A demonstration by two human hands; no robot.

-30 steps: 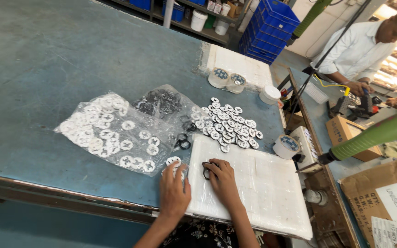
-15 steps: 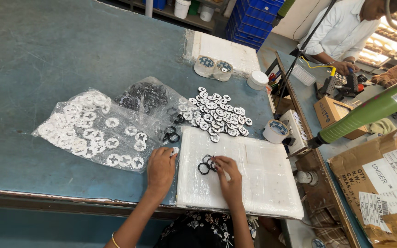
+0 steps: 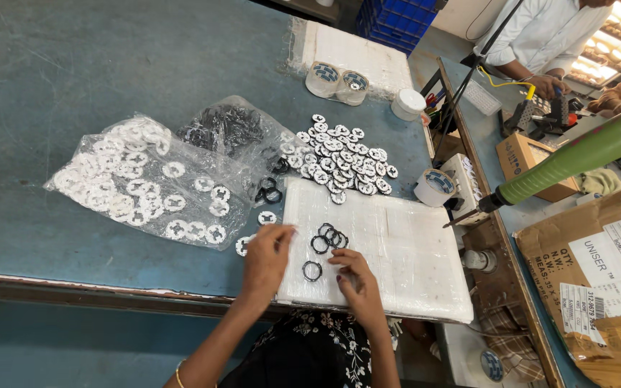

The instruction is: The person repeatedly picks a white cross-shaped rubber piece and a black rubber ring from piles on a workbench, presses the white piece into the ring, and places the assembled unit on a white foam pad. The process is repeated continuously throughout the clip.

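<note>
Resting on the white pad (image 3: 397,251), both hands flank a black ring (image 3: 312,271): left hand (image 3: 267,259) loosely open, right hand (image 3: 353,280) fingers curled, empty.

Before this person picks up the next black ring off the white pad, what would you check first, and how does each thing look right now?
1. Black rings within reach on the white pad: ok.
2. Single ring lying apart from the cluster, easy to take: ok.
3. Right hand free to pick: seems ok; it rests beside the single ring, nothing visibly held.
4. Left hand empty: cannot tell; its fingers hide whatever may be under them.
5. White discs piled clear of the pad: ok.
6. Bag of white discs close by on the left: ok.
</note>
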